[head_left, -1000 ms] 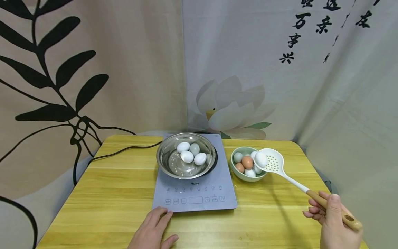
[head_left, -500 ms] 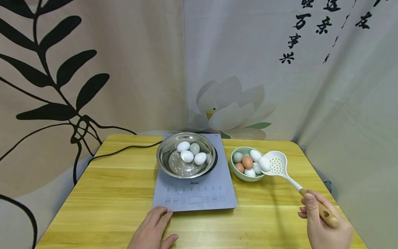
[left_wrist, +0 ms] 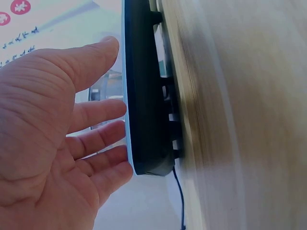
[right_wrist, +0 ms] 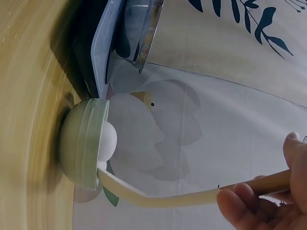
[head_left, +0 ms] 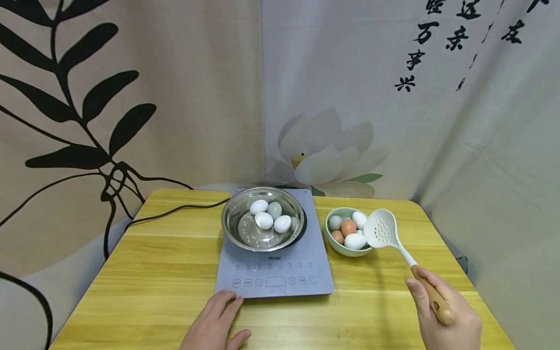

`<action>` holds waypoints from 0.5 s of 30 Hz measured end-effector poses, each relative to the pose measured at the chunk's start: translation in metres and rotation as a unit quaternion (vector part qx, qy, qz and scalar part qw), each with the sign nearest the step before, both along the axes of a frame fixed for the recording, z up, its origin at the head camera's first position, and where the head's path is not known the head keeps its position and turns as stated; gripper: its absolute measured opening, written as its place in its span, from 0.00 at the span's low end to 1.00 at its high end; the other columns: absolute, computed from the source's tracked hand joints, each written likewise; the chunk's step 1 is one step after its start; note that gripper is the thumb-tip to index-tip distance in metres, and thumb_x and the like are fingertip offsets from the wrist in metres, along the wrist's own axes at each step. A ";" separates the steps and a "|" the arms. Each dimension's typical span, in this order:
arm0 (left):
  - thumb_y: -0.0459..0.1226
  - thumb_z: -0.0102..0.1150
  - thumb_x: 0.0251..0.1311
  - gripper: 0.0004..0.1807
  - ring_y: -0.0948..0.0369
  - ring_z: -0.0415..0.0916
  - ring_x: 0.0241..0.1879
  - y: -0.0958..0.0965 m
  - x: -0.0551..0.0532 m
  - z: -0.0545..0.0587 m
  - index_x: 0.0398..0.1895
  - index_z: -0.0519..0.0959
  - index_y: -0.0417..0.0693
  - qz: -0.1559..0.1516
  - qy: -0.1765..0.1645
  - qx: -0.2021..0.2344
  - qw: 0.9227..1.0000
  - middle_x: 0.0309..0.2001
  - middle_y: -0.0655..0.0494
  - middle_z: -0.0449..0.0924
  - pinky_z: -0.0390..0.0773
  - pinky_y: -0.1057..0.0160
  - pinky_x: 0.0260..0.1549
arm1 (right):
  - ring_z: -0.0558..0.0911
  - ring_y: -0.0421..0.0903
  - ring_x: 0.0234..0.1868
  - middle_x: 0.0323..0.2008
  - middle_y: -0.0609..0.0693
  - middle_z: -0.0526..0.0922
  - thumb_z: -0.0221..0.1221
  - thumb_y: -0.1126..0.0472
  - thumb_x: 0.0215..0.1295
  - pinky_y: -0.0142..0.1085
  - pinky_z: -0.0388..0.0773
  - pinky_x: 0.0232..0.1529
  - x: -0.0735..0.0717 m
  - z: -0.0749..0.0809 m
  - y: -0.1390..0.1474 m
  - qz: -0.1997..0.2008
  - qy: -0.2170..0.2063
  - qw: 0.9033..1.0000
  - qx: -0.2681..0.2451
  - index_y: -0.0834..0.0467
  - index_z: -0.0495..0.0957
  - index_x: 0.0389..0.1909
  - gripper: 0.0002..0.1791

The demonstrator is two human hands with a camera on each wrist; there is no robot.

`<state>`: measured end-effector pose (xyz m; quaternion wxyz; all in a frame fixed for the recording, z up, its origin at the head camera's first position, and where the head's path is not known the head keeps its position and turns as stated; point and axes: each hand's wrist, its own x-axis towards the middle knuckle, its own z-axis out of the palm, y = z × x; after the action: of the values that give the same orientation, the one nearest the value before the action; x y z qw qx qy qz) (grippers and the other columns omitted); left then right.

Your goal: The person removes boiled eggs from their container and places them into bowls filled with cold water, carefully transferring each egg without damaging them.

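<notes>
My right hand (head_left: 446,321) grips the wooden handle of a white slotted spoon (head_left: 381,230), also seen as a curved white spoon (right_wrist: 163,199) in the right wrist view. The spoon's head is empty and tilts at the right rim of a pale green bowl (head_left: 331,239) (right_wrist: 84,146) that holds several white, brown and greenish eggs (head_left: 354,240). My left hand (head_left: 216,323) lies open on the table with its fingers (left_wrist: 103,139) against the front edge of the grey induction cooker (head_left: 275,272) (left_wrist: 144,96). A steel bowl (head_left: 234,226) on the cooker holds several eggs (head_left: 264,219).
The wooden table (head_left: 153,282) stands against hanging printed cloths. A black power cord (head_left: 175,210) runs from the cooker off the table's left rear edge. The table's right edge is close beside my right hand.
The white egg that lay in the spoon has dropped into the green bowl. The spoon's head has tipped and emptied. My right hand has drawn left and nearer.
</notes>
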<state>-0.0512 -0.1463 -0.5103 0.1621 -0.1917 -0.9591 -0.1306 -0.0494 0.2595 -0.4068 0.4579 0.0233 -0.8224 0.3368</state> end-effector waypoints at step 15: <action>0.56 0.81 0.49 0.36 0.57 0.77 0.59 -0.002 -0.001 -0.004 0.57 0.86 0.43 -0.010 0.031 0.001 0.999 0.57 0.55 0.77 0.86 0.55 0.58 | 0.88 0.24 0.40 0.46 0.40 0.93 0.69 0.72 0.68 0.15 0.83 0.41 0.001 0.003 -0.011 0.037 0.089 0.987 -0.126 0.78 0.86 0.46 0.11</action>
<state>-0.0525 -0.1479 -0.5147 0.1906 -0.2051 -0.9515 -0.1274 -0.0485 0.2486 -0.4040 0.5156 0.0252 -0.7280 0.4512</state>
